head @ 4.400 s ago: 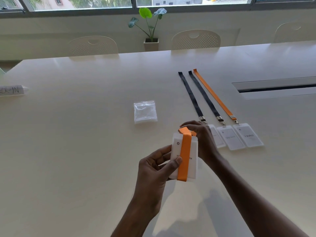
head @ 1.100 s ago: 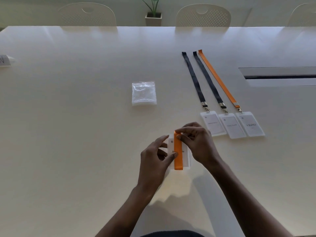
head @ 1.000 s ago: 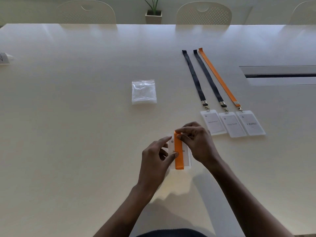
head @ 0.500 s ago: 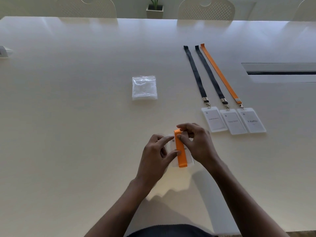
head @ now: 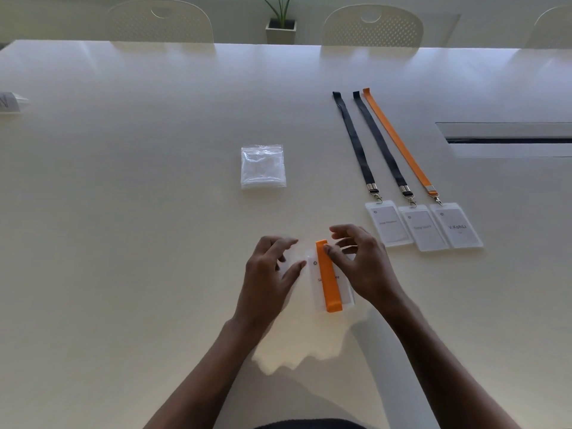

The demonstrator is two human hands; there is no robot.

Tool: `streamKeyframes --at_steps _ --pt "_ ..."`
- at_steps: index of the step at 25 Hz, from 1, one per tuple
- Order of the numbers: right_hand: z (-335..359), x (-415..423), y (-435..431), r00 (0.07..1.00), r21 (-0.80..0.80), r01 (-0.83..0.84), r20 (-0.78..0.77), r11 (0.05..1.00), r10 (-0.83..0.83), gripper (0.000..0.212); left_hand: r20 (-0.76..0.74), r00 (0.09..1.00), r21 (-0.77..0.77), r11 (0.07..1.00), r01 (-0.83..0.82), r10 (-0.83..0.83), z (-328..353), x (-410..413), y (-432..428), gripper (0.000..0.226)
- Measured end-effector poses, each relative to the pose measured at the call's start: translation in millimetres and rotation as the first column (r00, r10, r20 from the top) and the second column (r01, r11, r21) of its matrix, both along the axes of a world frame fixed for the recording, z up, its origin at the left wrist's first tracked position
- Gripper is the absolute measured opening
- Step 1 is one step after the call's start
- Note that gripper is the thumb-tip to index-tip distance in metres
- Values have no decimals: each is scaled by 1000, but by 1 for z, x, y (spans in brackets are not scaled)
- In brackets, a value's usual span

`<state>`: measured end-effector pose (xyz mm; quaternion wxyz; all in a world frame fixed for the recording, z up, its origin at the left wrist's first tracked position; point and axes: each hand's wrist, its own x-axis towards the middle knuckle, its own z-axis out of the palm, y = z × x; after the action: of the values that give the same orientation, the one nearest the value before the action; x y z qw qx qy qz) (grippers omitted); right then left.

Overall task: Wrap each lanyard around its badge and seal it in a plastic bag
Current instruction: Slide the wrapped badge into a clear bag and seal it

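Note:
A white badge (head: 315, 284) wrapped lengthwise in its orange lanyard (head: 328, 278) lies flat on the white table (head: 123, 243) in front of me. My left hand (head: 267, 275) hovers at its left side with fingers spread, the thumb tip at the badge's left edge. My right hand (head: 363, 266) is at its right side, thumb pressing the lanyard's top end, fingers spread loosely above. A stack of clear plastic bags (head: 263, 167) lies further back. Three more badges (head: 422, 227) lie to the right, with two dark lanyards (head: 356, 140) and an orange one (head: 399, 140) stretched out straight.
A cable slot (head: 507, 139) is set into the table at the right. A folded name card (head: 9, 102) stands at the far left edge. White chairs (head: 371, 26) and a potted plant (head: 281, 29) stand beyond the far edge.
The wrapped badge came down from mid-air onto the table. Within the last half second my right hand's pinch on the lanyard's top loosened and both hands' fingers spread out.

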<state>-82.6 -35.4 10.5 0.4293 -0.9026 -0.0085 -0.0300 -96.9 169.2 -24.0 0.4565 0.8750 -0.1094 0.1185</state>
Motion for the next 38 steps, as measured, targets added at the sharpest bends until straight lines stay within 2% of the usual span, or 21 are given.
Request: streamKeyframes --at_steps 6,10,15,20,31,38 --pt "19 45 6 998 -54 -22 55 998 25 33 102 990 245 962 -123 101 -2 56 26 46" --pt "26 88 26 999 16 -28 -18 999 28 29 131 983 311 936 -163 128 2 97 37 47" --pt "25 148 53 994 79 36 -107 996 -27 24 119 986 348 926 -149 114 9 142 42 49" --pt "15 190 81 989 21 87 -124 996 -84 26 1 992 297 947 -121 126 13 174 42 53" --pt "-2 196 102 984 -95 177 11 980 -177 27 -33 989 344 931 -123 142 4 177 41 42" --pt "8 193 107 978 -10 208 -16 978 -208 17 -16 988 317 938 -139 152 1 177 41 42"
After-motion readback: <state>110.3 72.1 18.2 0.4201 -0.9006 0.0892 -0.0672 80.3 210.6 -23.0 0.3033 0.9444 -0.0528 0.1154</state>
